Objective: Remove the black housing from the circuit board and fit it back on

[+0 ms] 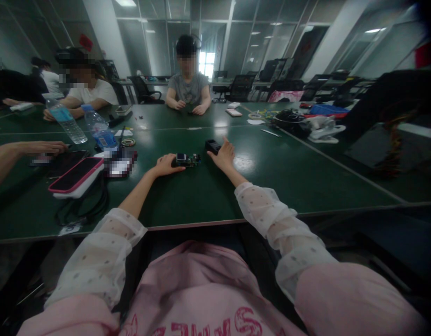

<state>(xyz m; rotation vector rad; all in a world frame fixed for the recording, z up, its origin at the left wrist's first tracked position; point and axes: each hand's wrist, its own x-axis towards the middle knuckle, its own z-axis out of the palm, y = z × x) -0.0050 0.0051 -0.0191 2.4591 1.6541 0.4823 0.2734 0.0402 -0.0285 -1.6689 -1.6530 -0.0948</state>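
Over the green table, my left hand (165,165) grips the left end of a small circuit board (192,161) with a little screen, thumb along the near side and fingers along the far side. A short gap to the right, my right hand (225,155) holds a black box-shaped housing (212,146) between thumb and fingers, with one finger raised. The housing's right part is hidden behind that hand. The board and the housing are apart from each other.
Water bottles (98,128), a pink-edged case (77,176) and dark cables lie left on the green table (201,200). A co-worker's hand (44,148) rests at far left. Another person (188,91) sits opposite. Black cables (290,121) and a white clamp-like item (325,130) lie right.
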